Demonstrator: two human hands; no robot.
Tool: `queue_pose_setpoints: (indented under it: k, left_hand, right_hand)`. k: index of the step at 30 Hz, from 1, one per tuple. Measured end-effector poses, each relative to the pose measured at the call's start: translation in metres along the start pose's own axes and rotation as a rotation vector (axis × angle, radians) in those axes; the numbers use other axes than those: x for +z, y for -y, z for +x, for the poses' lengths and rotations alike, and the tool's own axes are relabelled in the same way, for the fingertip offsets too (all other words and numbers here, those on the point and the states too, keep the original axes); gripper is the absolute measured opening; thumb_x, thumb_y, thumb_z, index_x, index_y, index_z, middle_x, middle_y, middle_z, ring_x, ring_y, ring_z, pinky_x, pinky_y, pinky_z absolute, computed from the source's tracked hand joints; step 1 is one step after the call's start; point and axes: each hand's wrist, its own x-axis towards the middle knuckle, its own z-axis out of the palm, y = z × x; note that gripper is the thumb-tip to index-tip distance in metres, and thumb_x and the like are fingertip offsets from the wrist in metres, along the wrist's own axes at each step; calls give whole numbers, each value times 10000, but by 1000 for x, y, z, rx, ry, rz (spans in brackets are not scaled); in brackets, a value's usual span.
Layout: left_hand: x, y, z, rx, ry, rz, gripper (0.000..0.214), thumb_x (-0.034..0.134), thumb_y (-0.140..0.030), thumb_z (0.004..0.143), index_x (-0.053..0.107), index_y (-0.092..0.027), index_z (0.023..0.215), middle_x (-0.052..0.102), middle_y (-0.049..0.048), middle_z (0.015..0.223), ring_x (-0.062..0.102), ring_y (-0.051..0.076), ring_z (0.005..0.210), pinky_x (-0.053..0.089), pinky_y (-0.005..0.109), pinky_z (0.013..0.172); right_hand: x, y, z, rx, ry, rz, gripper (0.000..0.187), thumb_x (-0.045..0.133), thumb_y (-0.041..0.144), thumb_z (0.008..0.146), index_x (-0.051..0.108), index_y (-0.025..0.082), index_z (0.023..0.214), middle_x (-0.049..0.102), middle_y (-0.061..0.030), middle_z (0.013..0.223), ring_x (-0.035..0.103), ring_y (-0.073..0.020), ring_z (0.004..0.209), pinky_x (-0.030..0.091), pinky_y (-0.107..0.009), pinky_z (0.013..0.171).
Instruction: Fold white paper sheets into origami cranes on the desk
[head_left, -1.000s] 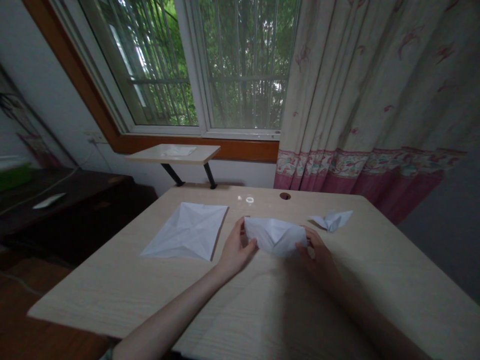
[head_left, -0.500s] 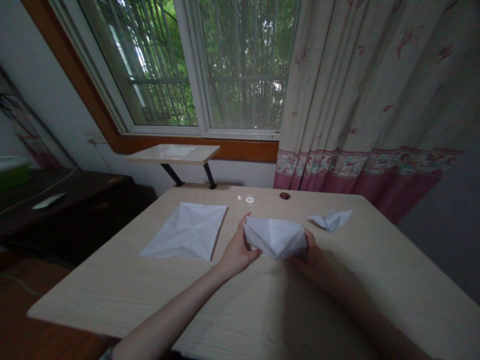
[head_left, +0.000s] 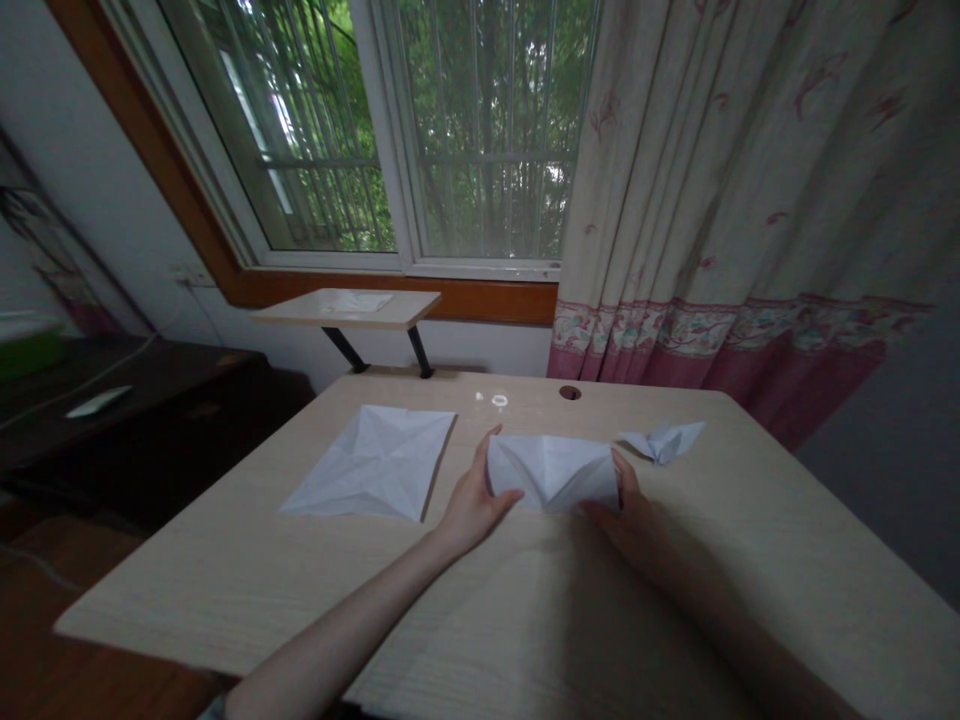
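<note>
A partly folded white paper (head_left: 553, 472) is held up a little above the light wooden table (head_left: 525, 620), between both hands. My left hand (head_left: 472, 495) pinches its left edge, thumb in front. My right hand (head_left: 628, 505) grips its right edge from below and behind. To the left lies a creased white sheet (head_left: 373, 461), flat on the table. A small folded paper figure (head_left: 664, 439) rests to the right, beyond my right hand.
A round cable hole (head_left: 570, 392) sits near the table's far edge. A small raised shelf (head_left: 349, 306) stands at the back under the window. A patterned curtain (head_left: 750, 200) hangs at the right. A dark cabinet (head_left: 135, 400) stands to the left.
The folded paper has been opened and flattened between my hands, its lower point pulled up into a wider shape. Both hands stayed in place at its edges.
</note>
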Motion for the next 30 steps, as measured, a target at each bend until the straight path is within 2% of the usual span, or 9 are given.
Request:
queue_pose_setpoints:
  k: [5,7,9,12,16,21,25,30]
  left_hand:
    - [3,1,1,-48,-61,-79,924,775,-260,745,265,-217,1514,662,109,1234,698,267,1009,586,416,875]
    - [4,0,1,-124,-56,-129,947,772,-297,746,239,-208,1524,694,96,1133,718,227,797,617,364,692]
    - [4,-3,0,-207,-20,-187,969,759,-329,759,199,-206,1540,707,73,1024,655,163,556,562,290,480]
    - [5,-7,-3,-237,35,-243,977,752,-334,766,183,-206,1550,702,47,940,570,105,426,492,231,378]
    - [8,-9,-6,-204,83,-275,945,736,-273,772,199,-249,1549,683,62,1054,604,91,482,545,220,411]
    - [12,-9,-7,-205,90,-327,965,709,-156,735,212,-268,1554,630,86,1186,652,121,621,596,237,445]
    - [12,-14,-8,-219,137,-359,979,748,-198,739,218,-281,1558,618,95,1215,676,164,715,623,271,487]
    - [13,-17,-10,-205,136,-359,972,784,-258,733,257,-252,1548,575,137,1316,681,211,833,631,297,554]
  right_hand:
    - [-1,5,1,88,-40,39,734,654,405,856,351,227,1500,614,-186,1347,681,-364,1114,610,-521,837]
    - [-2,7,3,108,-23,83,743,669,408,843,356,226,1492,593,-186,1378,656,-355,1164,588,-528,886]
    - [-2,9,4,105,-23,153,731,676,391,839,362,247,1483,582,-169,1399,644,-331,1186,575,-506,915]
    - [-3,12,6,94,-28,238,706,690,369,832,394,258,1463,602,-159,1376,661,-330,1151,597,-461,867]
    - [-2,19,6,93,-10,257,769,734,325,772,412,254,1467,599,-174,1383,636,-384,1180,605,-464,855]
    - [1,29,3,150,53,189,955,730,259,707,282,248,1551,494,-153,1499,532,-393,1312,496,-565,1044]
    - [3,30,1,92,-32,117,904,715,300,737,299,259,1538,446,-135,1540,403,-367,1425,390,-583,1134]
    - [4,24,0,43,-72,115,785,670,377,816,335,249,1515,468,-149,1522,439,-359,1403,408,-576,1116]
